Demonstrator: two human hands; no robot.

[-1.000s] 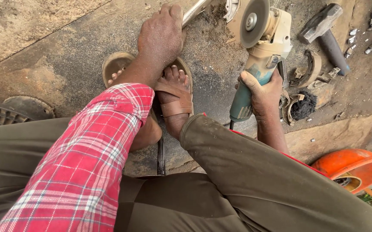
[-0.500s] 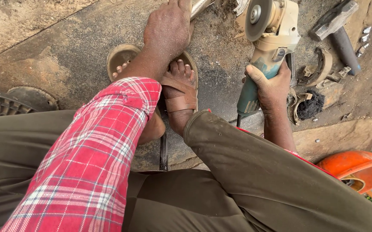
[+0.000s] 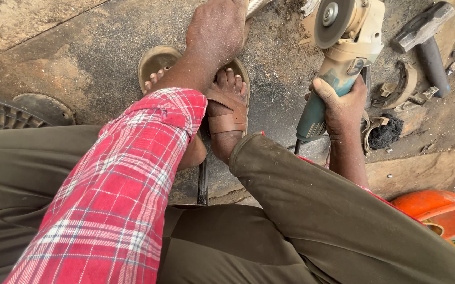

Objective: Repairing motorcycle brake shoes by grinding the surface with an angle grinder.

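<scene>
Gripping the angle grinder (image 3: pixel 338 58) in the right hand (image 3: pixel 340 102) with its disc at one o'clock, risking a slip toward bare sandalled toes (image 3: pixel 230 79) and the left hand (image 3: pixel 217 29), pressing a metal piece (image 3: pixel 256 5), grasp unclear.

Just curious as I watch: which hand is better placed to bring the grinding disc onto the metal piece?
The right hand, probably. It already has a grip on the teal-handled angle grinder, disc up near the silver metal piece. The left hand is busy pressing down beside that piece.
</scene>
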